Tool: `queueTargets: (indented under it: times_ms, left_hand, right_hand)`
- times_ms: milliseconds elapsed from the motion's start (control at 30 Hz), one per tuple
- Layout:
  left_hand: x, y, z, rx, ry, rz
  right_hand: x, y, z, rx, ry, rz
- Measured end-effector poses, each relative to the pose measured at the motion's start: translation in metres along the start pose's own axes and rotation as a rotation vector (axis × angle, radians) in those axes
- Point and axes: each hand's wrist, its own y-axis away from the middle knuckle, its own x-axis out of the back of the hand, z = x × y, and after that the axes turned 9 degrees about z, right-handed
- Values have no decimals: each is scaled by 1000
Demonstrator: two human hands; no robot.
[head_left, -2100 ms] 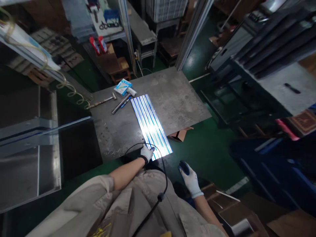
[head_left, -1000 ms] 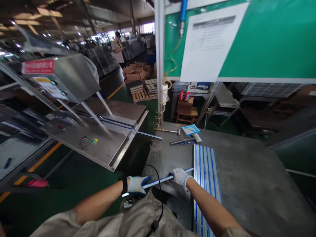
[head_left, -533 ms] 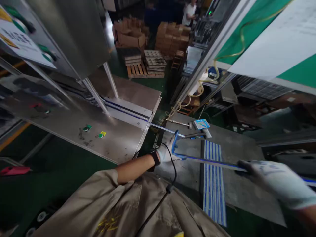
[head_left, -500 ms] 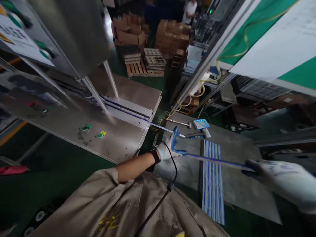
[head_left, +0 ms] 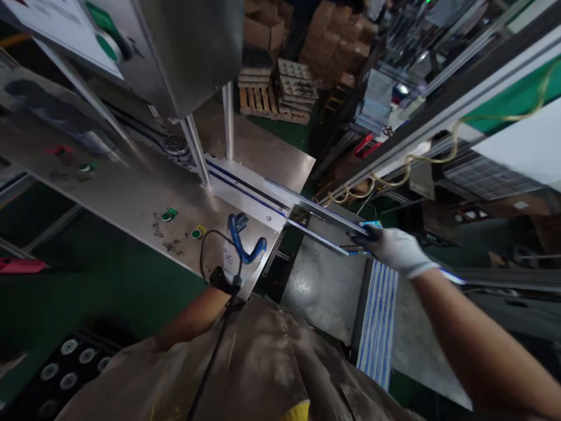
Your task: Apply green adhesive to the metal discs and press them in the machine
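My left hand (head_left: pixel 243 251), in a white and blue glove, is spread over the near edge of the metal bench (head_left: pixel 184 240), holding nothing. In a similar glove, my right hand (head_left: pixel 394 248) is closed round a long thin strip (head_left: pixel 324 210). The strip's far end lies over the guide rail (head_left: pixel 245 190) on the bench. A second strip (head_left: pixel 318 238) sticks out from the rail below it, across the gap towards the grey side table (head_left: pixel 326 286). Several blue and white strips (head_left: pixel 379 321) lie side by side on that table.
A steel machine housing (head_left: pixel 197 52) hangs above the bench on metal posts. Green buttons (head_left: pixel 196 233) sit near the bench's front edge. An aluminium beam (head_left: pixel 464 88) with a coiled yellow hose (head_left: pixel 409 164) crosses the right side. Pallets (head_left: pixel 258 102) and cardboard boxes (head_left: pixel 333 44) stand behind.
My left hand has moved left from the strip to over the bench. My right hand has moved left and forward with its strip, which now reaches over the rail. The view has shifted.
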Motion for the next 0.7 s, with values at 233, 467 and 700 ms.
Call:
queueTargets:
  times_ms: [233, 467, 700]
  left_hand:
    - [49, 10, -34, -46, -53, 96]
    - [63, 12, -33, -31, -110, 68]
    - [56, 7, -32, -175, -140, 42]
  right_hand:
    - [-40, -96, -160, 64, -114, -105]
    - [-31, -131, -171, 116, -75, -137]
    - [-10, -127, -118, 170, 22, -191]
